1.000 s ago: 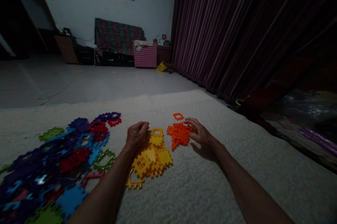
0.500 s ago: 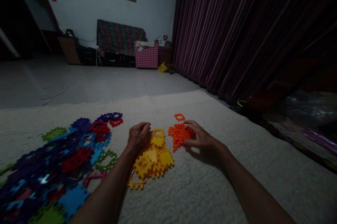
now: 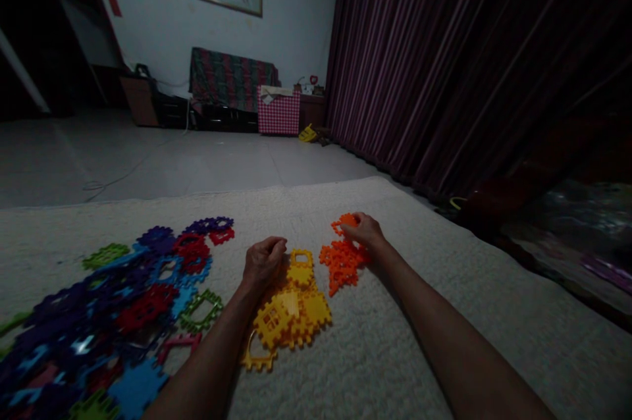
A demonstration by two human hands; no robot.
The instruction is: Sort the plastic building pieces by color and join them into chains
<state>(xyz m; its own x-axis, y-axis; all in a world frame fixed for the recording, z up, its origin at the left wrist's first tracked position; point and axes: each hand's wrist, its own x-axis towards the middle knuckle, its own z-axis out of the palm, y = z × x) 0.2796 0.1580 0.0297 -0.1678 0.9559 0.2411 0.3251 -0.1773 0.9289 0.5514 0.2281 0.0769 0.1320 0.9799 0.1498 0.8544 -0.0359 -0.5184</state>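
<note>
1. We saw an orange toothed piece (image 3: 348, 218) at the far end of the orange group, pinched in the right hand's (image 3: 370, 233) fingers and partly hidden.
2. Just nearer to us, flat orange pieces (image 3: 342, 263) overlapped in a small, loose heap on the pale quilt (image 3: 385, 354).
3. We had yellow pieces (image 3: 291, 315), some solid, some with window-like openings, heaped beside the left hand (image 3: 263, 263).

Left hand (image 3: 264, 261): fingers curled inward, palm down, wrist low. Right hand (image 3: 364, 230): thumb and fingers extended, bent toward left. Both forearms bare, reaching forward, angled inward, well apart.
</note>
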